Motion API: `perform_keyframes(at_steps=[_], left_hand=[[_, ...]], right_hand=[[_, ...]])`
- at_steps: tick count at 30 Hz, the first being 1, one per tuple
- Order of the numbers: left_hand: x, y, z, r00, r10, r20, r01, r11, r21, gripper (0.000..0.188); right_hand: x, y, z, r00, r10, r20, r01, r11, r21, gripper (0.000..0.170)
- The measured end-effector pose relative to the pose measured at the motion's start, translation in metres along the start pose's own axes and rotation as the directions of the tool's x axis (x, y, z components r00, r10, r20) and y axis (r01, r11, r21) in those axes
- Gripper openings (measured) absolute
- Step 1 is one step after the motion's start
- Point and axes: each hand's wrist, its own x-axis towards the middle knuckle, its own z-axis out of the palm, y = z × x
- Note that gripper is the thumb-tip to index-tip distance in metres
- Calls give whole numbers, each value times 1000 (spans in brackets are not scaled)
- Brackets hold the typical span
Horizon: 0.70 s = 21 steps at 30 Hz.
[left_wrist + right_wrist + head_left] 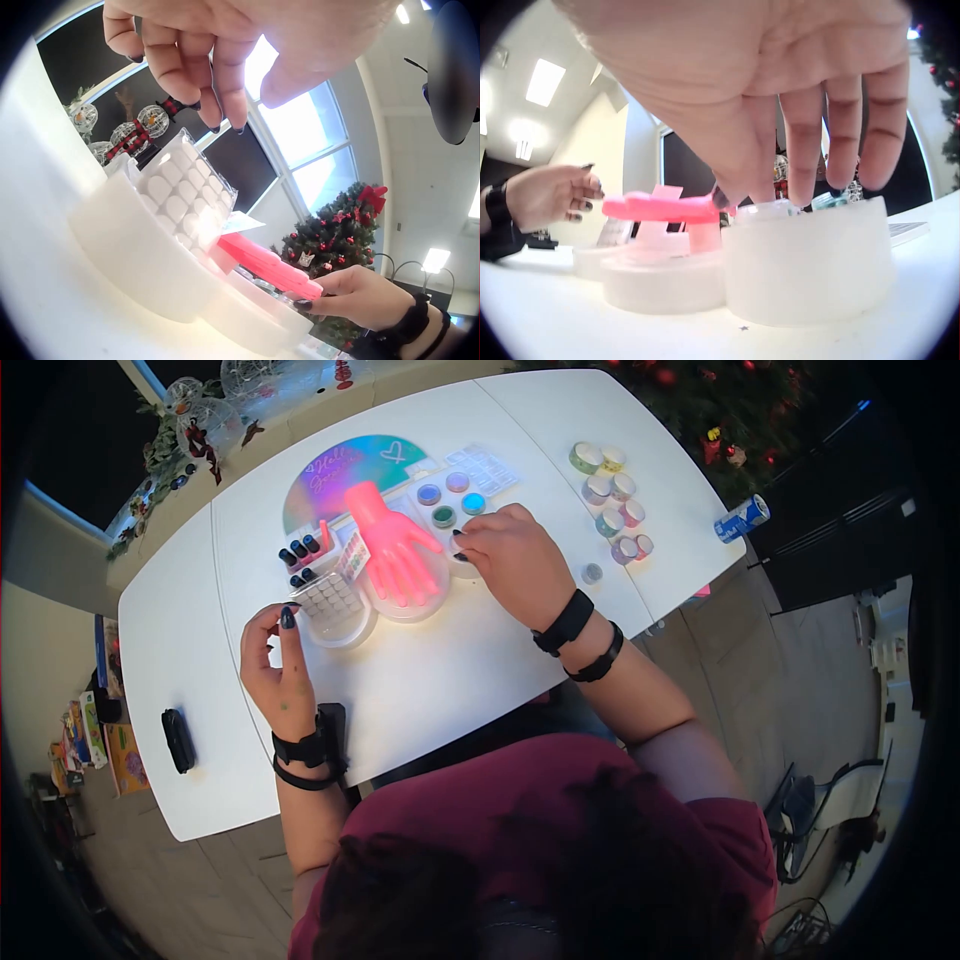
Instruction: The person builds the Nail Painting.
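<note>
Tabletop (430, 685): plain white. Hand-shaped form (390, 550): vivid pink. Half-round sign (318, 482): teal, blue and purple blended, white heart outline, pink-toned script. Small round pots: lavender-blue (429, 494), pale mauve (457, 482), bright blue (474, 504), dark green (444, 516). Round jar (761, 211): clear. Cylindrical can (741, 520): blue, white markings. Short-sleeved shirt (510, 790): maroon. Fingernails (288, 617): glossy, dark. Fabric scarf (129, 140): red-and-black check. Bushy tree (341, 247): green, dotted with red ornaments. Oblong case (178, 741): black.

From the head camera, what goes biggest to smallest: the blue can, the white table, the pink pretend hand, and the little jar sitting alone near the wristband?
1. White table
2. Pink pretend hand
3. Blue can
4. Little jar
</note>
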Motion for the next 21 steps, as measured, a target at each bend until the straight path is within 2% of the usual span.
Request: perform_keyframes(at_steps=[2, 4, 5, 6, 7, 9, 10, 12, 16, 18, 19, 21], left_hand=[[0, -2, -1, 1000, -22, 2, 22, 999, 32, 21], [-1, 0, 1, 1000, -11, 1, 11, 1000, 12, 21], [-1, 2, 1, 1000, 4, -2, -4, 1000, -3, 21], [-1, 5, 1, 1000, -3, -13, 3, 1000, -4, 21], [0, 8, 2, 1000, 9, 9, -9, 1000, -8, 20], [-2, 13, 1, 1000, 8, 24, -7, 1000, -11, 19], [-2, 15, 1, 999, 24, 41, -24, 1000, -6, 18], [-1, 16, 3, 998, 35, 51, -35, 999, 1, 17], [-1, 7, 2, 998, 16, 58, -16, 1000, -1, 17], [0, 5, 2, 999, 3, 53, -2, 1000, -8, 17], [0, 5, 2, 999, -24, 43, 26, 999, -33, 16], [0, 4, 2, 998, -50, 32, 52, 997, -57, 15]], right_hand=[[-6, 2, -13, 1000, -18, -8, 18, 1000, -7, 21], [-24, 11, -41, 982, 180, -52, -183, 981, -70, 31], [-35, 18, -55, 977, 214, -14, -212, 953, -218, 33], [-48, 25, -62, 948, 318, 0, -303, 903, -304, 33], [-52, 24, -74, 880, 469, 73, -413, 832, -370, 34], [-70, 31, -71, 734, 675, 76, -597, 694, -402, 33], [-78, 37, -67, 738, 670, 84, -588, 699, -407, 33], [-88, 50, -58, 831, 547, 103, -495, 811, -311, 31], [-64, 43, -49, 879, 473, 59, -452, 866, -215, 30], [-35, 30, -50, 898, 435, 60, -439, 891, 117, 31], [-26, 29, -44, 900, 432, 62, -436, 892, 119, 31], [-11, 28, -32, 977, 209, 44, -213, 961, 178, 34]])
